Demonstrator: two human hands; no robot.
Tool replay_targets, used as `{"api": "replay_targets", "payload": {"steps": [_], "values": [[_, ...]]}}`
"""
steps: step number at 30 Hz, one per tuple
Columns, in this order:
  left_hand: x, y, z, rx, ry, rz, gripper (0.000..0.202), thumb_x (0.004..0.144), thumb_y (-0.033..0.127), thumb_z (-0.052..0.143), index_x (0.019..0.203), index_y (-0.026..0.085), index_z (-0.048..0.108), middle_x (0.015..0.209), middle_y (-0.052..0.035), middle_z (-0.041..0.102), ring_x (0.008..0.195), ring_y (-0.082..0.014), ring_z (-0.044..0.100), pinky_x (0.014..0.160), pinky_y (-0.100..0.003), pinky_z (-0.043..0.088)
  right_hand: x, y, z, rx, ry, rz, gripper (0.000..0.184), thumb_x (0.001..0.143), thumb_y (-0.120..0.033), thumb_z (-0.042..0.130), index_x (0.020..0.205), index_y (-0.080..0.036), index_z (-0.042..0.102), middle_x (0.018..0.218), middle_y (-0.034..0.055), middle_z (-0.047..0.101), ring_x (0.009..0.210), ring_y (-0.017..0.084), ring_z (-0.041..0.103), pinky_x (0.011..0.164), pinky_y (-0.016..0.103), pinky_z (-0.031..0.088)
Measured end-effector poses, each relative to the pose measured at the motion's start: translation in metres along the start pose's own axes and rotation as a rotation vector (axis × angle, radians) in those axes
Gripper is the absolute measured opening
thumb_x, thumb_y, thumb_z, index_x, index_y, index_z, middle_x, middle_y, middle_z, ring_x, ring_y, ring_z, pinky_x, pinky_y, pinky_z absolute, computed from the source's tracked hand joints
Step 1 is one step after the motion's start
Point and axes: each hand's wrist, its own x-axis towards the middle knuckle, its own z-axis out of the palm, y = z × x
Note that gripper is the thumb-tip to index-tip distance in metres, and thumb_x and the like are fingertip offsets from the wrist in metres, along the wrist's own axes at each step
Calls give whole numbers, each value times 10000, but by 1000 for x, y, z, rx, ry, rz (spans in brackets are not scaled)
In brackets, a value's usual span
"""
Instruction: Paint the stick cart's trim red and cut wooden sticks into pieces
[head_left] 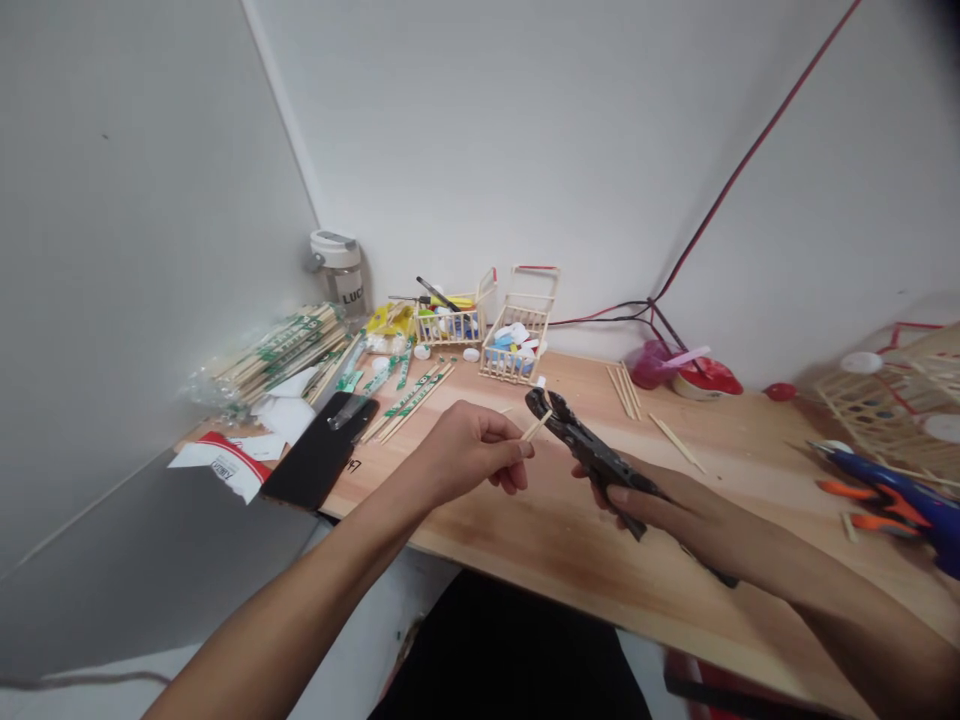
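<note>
Left hand (465, 455): fingers (510, 473) closed in a pinch on a thin pale wooden stick (536, 427), its far end just beside the head of black metal pliers (592, 450); whether they touch, cannot tell. Right hand (660, 505): fingers (619, 495) closed around the pliers' handles. Both hands held above a pale wooden counter (600, 590). A short hold near the stick's end, presented square to the pliers' head, looks best for steady, clean work. Containers: 2 small open crates built of wooden sticks, at the back of the counter. Right crate (510, 312) holds white and blue plastic bottle caps; left crate (442, 328) holds mixed caps, with a dark-handled tool (439, 295) leaning in it. Tall white-lidded plastic bottle (337, 270) stands in the corner, near bundled chopsticks in green-printed paper sleeves (277, 350).
</note>
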Motion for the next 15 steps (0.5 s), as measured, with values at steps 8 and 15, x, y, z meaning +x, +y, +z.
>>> {"api": "replay_targets", "payload": {"steps": [8,15], "values": [[6,-8,4,-63,15,41,186,767,256,635,703,84,663,598,-55,667,508,-95,586,529,-198,471,-4,-6,4,-76,-26,44,486,830,-532,527,1180,-204,609,882,66,653,759,212,594,664,336,481],[11,-12,7,-84,27,54,182,777,254,634,737,81,674,597,-47,660,510,-92,577,526,-194,470,-6,-7,7,-58,-28,55,475,847,-539,509,1160,-191,590,789,42,608,658,172,558,593,305,469]]}}
